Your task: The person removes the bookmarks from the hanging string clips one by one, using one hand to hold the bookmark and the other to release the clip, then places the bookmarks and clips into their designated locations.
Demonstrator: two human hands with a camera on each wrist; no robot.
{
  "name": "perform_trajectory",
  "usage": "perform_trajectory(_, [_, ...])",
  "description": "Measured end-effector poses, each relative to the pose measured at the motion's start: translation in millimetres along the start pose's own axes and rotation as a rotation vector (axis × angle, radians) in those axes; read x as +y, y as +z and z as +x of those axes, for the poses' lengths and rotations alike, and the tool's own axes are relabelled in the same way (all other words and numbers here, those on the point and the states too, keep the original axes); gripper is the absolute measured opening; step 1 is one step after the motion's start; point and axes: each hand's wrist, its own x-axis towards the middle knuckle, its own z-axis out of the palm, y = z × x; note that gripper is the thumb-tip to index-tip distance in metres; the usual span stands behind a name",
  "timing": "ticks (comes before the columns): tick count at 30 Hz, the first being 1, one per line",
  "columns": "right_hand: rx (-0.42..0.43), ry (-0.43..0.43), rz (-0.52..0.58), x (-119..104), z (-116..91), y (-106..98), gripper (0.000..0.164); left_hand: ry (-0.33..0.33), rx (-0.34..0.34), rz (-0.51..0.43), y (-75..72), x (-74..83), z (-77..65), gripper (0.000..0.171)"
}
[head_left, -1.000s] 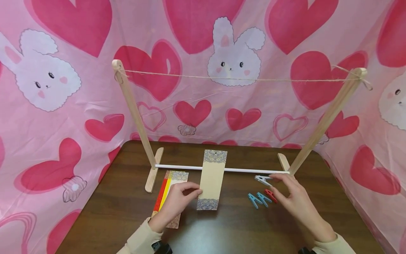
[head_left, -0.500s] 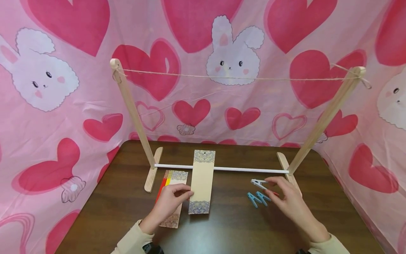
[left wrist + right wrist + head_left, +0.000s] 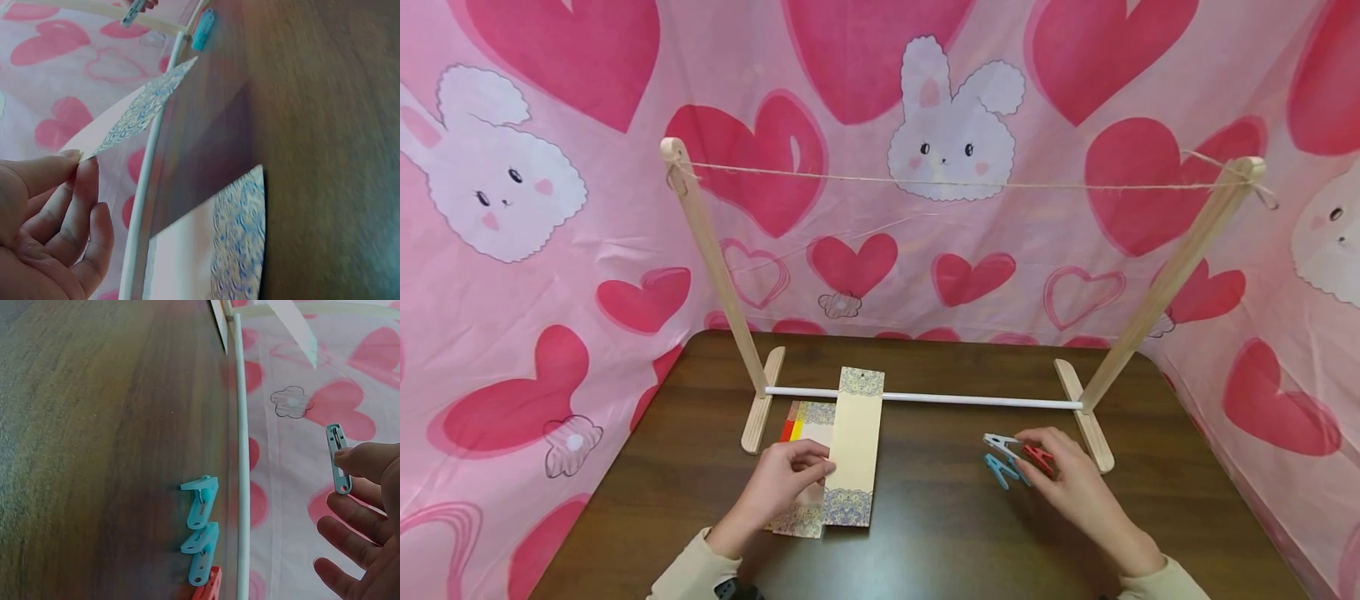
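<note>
My left hand (image 3: 782, 479) pinches a cream bookmark (image 3: 856, 442) by its left edge, between thumb and forefinger. The card has patterned bands at both ends and a small hole near the top. In the left wrist view it tilts well above the table, over its shadow. Below it lies a small pile of bookmarks (image 3: 799, 521), partly covered by the hand and card. My right hand (image 3: 1060, 475) grips a white clothespin (image 3: 335, 440) between thumb and fingers, raised off the table. Under that hand lie two blue clothespins (image 3: 200, 503) and a red clothespin (image 3: 1037, 457).
A wooden stand rises behind the hands, with a left post (image 3: 715, 258), a right post (image 3: 1172, 275) and a twine line (image 3: 880, 181) tied between their tops. A white rod (image 3: 970, 400) joins the feet low down. A pink heart-print cloth hangs behind the brown table (image 3: 940, 533).
My left hand has carried the bookmark left and slightly toward me, so it now overlaps the pile. The right hand has shifted a little left and nearer with the white clothespin.
</note>
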Motion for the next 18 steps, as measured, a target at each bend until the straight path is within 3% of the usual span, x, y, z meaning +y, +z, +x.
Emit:
perform_trajectory(11, [-0.016, -0.004, 0.031, 1.9, -3.3, 9.6, 0.041, -0.084, -0.052, -0.007, -13.7, -15.4, -4.0, 0.017])
perform_trajectory(18, [-0.026, 0.010, -0.005, 1.8, -5.8, 19.2, 0.039, -0.122, -0.058, -0.009, -18.4, -20.0, -5.7, 0.019])
